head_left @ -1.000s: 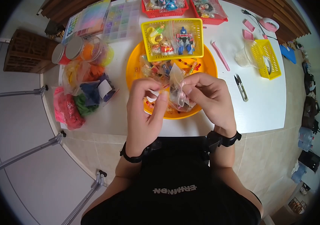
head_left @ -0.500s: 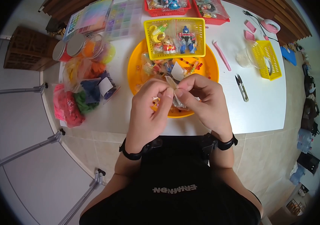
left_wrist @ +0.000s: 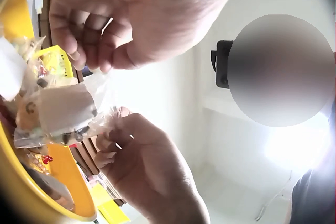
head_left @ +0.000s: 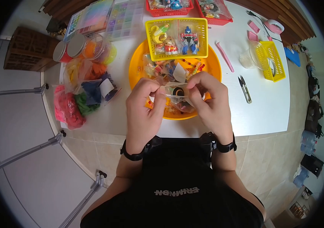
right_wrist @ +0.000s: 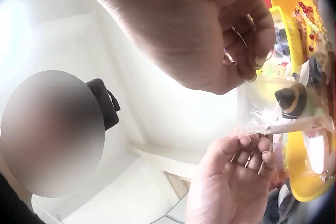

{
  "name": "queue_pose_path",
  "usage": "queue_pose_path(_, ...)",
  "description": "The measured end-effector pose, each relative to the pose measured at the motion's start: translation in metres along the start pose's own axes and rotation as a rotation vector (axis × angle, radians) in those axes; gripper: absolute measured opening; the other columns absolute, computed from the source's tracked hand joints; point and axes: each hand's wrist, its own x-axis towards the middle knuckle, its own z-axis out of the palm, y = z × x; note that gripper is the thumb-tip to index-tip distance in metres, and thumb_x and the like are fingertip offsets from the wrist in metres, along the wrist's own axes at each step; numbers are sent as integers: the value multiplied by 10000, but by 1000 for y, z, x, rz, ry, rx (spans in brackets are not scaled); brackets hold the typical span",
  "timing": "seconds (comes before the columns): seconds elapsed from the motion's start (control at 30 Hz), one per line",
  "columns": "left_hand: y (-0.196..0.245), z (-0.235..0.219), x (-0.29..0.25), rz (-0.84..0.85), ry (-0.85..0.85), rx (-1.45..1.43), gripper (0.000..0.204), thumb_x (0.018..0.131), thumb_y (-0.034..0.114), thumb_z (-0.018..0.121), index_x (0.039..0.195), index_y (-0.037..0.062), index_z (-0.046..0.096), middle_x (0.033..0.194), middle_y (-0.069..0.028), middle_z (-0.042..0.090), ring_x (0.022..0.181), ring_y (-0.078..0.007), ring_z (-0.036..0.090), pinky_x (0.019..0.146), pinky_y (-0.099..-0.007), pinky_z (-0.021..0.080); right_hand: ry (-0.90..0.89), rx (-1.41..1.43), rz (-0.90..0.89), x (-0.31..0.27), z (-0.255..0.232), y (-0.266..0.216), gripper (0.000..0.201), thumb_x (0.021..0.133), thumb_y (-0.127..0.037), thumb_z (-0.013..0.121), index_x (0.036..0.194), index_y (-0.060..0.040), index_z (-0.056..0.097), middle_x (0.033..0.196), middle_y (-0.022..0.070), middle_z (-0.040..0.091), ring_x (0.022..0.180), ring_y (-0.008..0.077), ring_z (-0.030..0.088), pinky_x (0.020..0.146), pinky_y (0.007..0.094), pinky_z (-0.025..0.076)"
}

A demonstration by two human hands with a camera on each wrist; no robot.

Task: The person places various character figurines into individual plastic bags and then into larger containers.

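Observation:
Both hands stretch the top edge of a clear plastic bag [head_left: 177, 99] between them, above the orange tray [head_left: 136, 72]. The left hand [head_left: 143, 110] pinches one corner between thumb and fingers; the right hand [head_left: 213, 104] pinches the other. A black piece with a tan band [right_wrist: 292, 101] shows through the plastic in the right wrist view. In the left wrist view a white label [left_wrist: 68, 109] covers part of the bag [left_wrist: 100, 90]. Beneath, the tray holds more bagged pieces and red beads [head_left: 201, 67].
A yellow basket [head_left: 177, 57] with bagged toy figures stands on the tray's far side. Snips [head_left: 245, 89], a pink tool [head_left: 225, 57] and another yellow basket [head_left: 279, 69] lie on the right. Bags of coloured material [head_left: 69, 108] and jars [head_left: 77, 46] are on the left; red baskets [head_left: 169, 13] stand behind.
The hands were close together at the bag's top half a second ago; they have moved apart, spreading the bag's edge wide. The black piece inside now shows.

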Motion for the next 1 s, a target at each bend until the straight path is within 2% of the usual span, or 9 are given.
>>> queue_pose_path(0.13, -3, 4, -2, -25, -13, -62, 43, 932, -14, 622, 963, -15, 592, 953, -131, 627, 874, -252, 620, 820, -339, 494, -44, -195, -216, 2, -3, 9, 200, 901, 43, 520, 964, 5, 707, 824, 92, 597, 688, 176, 614, 666, 278, 517)
queue_pose_path(0.17, -4, 4, -3, -34, -23, -94, 42, 936, -10, 623, 972, -13, 600, 990, -136, 632, 916, -264, 627, 857, -348, 495, -59, -108, -149, 1, -4, 6, 223, 903, 45, 514, 992, 6, 714, 829, 91, 599, 714, 172, 618, 683, 281, 517)
queue_pose_path(0.27, -7, 1, 0, 139, -123, -15, 311, 892, 55, 740, 1165, 6, 601, 1180, -158, 605, 1092, -290, 606, 989, -373, 461, -60, 140, -6, -2, -6, -3, 282, 906, 58, 498, 1062, 14, 729, 859, 86, 615, 800, 159, 635, 743, 284, 518)
queue_pose_path(0.33, 1, 7, -5, 62, -153, -106, 591, 832, 99, 821, 1326, 14, 509, 1284, -174, 555, 1180, -307, 576, 1042, -389, 440, -9, 289, 13, -3, -4, 3, 305, 904, 76, 490, 1089, 23, 727, 901, 80, 641, 867, 149, 648, 794, 278, 517)
queue_pose_path(0.4, 1, 7, -7, 73, -241, 18, 1036, 715, 164, 934, 1523, 20, 301, 1389, -213, 487, 1281, -343, 534, 1076, -421, 439, 33, 427, 49, -2, -6, -3, 315, 903, 90, 477, 1087, 30, 725, 947, 70, 662, 903, 144, 651, 828, 275, 515)
queue_pose_path(0.5, 6, 17, -7, 11, -214, -41, 941, 773, 106, 892, 1510, 16, 315, 1413, -208, 482, 1284, -315, 555, 1058, -399, 474, 8, 552, 67, -2, -14, -2, 343, 904, 110, 443, 1090, 31, 720, 1021, 71, 686, 957, 153, 656, 898, 280, 500)
queue_pose_path(0.6, 7, 19, -10, -294, -232, -551, 791, 844, 11, 816, 1480, -6, 347, 1408, -176, 507, 1261, -246, 580, 1030, -348, 507, 7, 565, 55, -2, -19, 1, 351, 901, 114, 431, 1086, 33, 718, 1027, 72, 685, 984, 158, 648, 915, 285, 492)
queue_pose_path(0.73, 5, 0, -8, -400, -347, -693, 528, 932, -69, 681, 1407, -43, 452, 1306, -128, 606, 1197, -169, 616, 1020, -314, 518, -36, 488, 49, -3, -29, 4, 361, 902, 120, 420, 1083, 29, 719, 1056, 66, 675, 1000, 151, 634, 924, 279, 481)
queue_pose_path(1.0, 0, 1, -9, -359, -155, -657, 361, 931, -61, 698, 1273, -81, 584, 1187, -118, 692, 1108, -151, 656, 953, -279, 535, -167, 286, -54, -4, -40, 5, 187, 930, 26, 612, 1073, 5, 730, 925, 60, 642, 882, 137, 613, 765, 258, 464)
